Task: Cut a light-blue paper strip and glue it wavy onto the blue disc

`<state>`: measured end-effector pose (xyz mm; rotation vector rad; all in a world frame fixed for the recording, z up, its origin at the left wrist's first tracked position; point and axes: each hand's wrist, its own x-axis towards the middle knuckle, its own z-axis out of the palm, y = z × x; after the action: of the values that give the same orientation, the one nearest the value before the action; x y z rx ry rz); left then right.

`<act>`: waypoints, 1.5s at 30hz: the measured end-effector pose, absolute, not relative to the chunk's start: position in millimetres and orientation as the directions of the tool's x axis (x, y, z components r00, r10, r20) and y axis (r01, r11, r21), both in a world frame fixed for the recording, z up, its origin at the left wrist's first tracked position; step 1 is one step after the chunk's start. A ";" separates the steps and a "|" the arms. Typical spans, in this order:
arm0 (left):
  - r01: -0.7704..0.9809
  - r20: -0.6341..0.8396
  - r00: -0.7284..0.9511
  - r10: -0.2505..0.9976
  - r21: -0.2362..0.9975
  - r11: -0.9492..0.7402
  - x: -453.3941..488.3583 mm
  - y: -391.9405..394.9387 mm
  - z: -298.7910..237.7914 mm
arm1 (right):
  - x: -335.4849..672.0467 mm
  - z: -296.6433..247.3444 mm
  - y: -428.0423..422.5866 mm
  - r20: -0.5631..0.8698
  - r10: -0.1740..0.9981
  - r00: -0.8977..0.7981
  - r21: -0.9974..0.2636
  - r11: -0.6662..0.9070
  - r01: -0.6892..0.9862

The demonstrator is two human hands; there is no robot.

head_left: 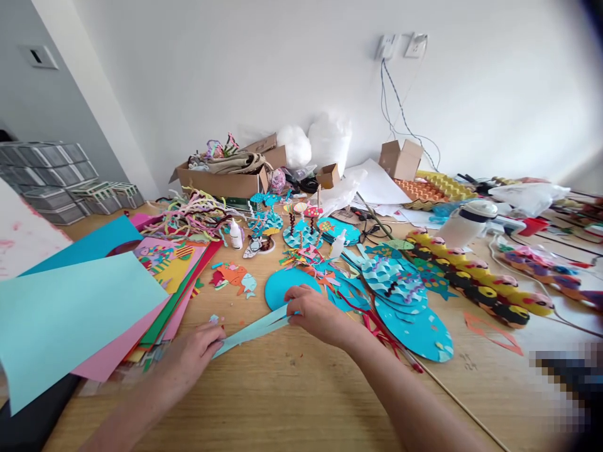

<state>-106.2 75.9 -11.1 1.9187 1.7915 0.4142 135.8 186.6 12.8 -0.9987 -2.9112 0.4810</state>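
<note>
Pinching light-blue paper strips (257, 329) in our left hand (198, 348) and right hand (306, 307), at near edge of blue paper disc (280, 287); we have open counter (264, 402) before us, paper sheets (89, 317) left, blue ovals (417, 331) right.

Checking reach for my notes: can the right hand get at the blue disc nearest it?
Probably yes: nothing stands between the right hand and the blue disc, though the fingers hold pale blue strips.

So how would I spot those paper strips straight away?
On the wooden table, look between the left hand and the right hand, near the round blue card. The paper strips run from one hand to the other. Unlike that darker, round card, they are pale blue, long and narrow.
</note>
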 end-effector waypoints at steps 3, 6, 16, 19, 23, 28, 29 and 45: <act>0.869 -0.100 0.081 0.992 0.495 -0.021 -105.3 74.6 -11.5 | 127.8 8.6 194.5 -0.107 0.561 -0.821 -0.237 0.787 0.569; 0.892 -0.111 0.092 0.990 0.452 -0.032 -100.9 71.8 -10.2 | 123.4 3.2 197.1 -0.132 0.562 -0.817 -0.164 0.800 0.577; 0.935 0.001 0.111 0.994 0.339 -0.104 -93.0 62.9 -10.8 | 134.8 13.1 173.8 -0.175 0.571 -0.802 -0.016 0.813 0.582; 0.927 0.096 0.168 0.981 0.322 -0.190 -76.3 66.0 -7.2 | 142.4 20.3 157.5 -0.183 0.595 -0.783 0.024 0.799 0.601; 0.904 0.085 0.334 0.939 0.254 -0.344 -47.2 83.0 -6.6 | 151.2 23.4 140.1 -0.177 0.612 -0.771 0.044 0.788 0.614; 0.895 -0.109 0.390 0.914 0.276 -0.349 -28.2 101.0 -2.9 | 166.3 21.3 124.9 -0.157 0.645 -0.748 0.030 0.760 0.649; 0.897 -0.134 0.387 0.912 0.283 -0.339 -27.0 102.0 -2.2 | 170.2 19.3 123.2 -0.154 0.655 -0.740 0.031 0.751 0.659; 0.840 -0.165 0.393 0.905 0.466 -0.279 -16.1 82.1 -9.9 | 200.7 -30.1 95.9 0.020 0.781 -0.624 -0.106 0.622 0.776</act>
<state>-16.1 82.1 -9.9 2.1736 1.4921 0.1797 200.7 95.9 -30.1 -1.3321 -2.7714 0.1345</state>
